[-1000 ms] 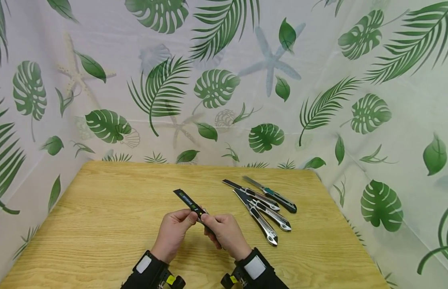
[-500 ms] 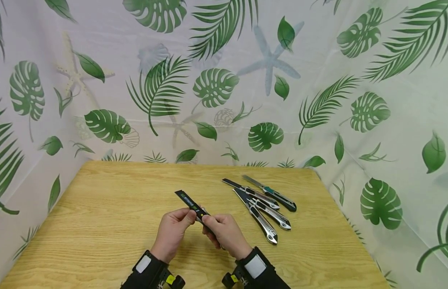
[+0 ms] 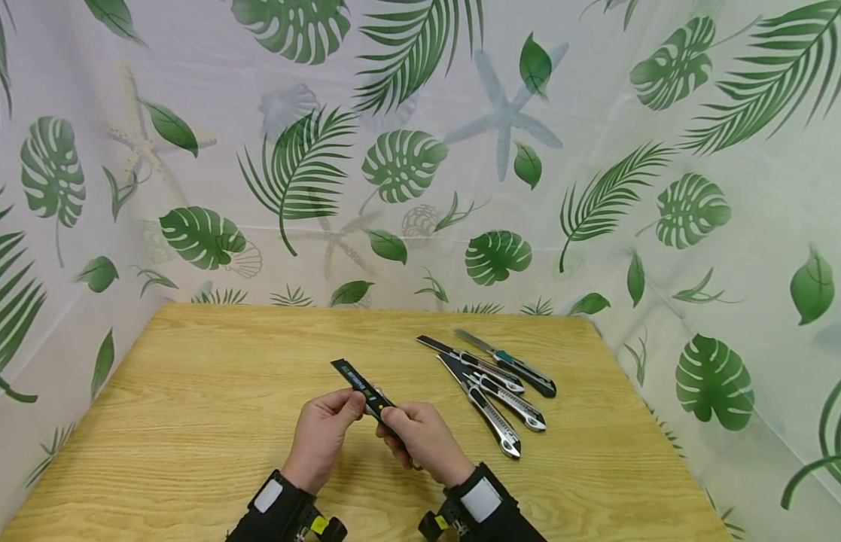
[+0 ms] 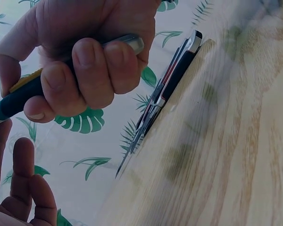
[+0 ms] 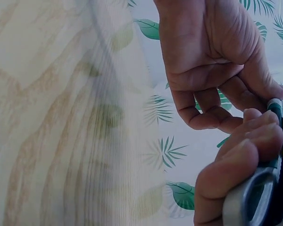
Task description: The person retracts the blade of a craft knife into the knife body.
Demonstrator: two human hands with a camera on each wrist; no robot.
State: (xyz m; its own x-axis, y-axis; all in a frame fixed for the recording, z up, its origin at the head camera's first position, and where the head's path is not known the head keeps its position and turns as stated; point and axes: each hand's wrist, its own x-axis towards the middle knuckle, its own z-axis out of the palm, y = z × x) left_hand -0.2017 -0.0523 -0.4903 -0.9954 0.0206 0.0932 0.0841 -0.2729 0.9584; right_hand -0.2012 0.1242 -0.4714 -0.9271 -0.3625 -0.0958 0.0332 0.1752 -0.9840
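A dark utility knife [image 3: 355,380] is held in both hands above the table, its flat black, lettered front end pointing up and to the left in the head view. My left hand [image 3: 321,433] pinches it near the middle between thumb and finger. My right hand [image 3: 430,440] is wrapped round the rear handle, the thumb lying along the top. From the left wrist, the green and black handle [image 4: 19,99] with a yellow part shows between the curled fingers of the right hand. In the right wrist view the silver handle end [image 5: 247,197] sticks out below that hand.
On the wooden table [image 3: 190,421], several more utility knives lie right of the hands. One with a green part [image 3: 522,369] is at the back; a silver and black one [image 3: 491,421] is nearest the front. A leaf-printed cloth [image 3: 393,263] hangs behind the table.
The held knife and its tip have shifted slightly right and toward the person. The right hand has moved a little the same way; the left hand stays almost in place. The knives on the table are unmoved.
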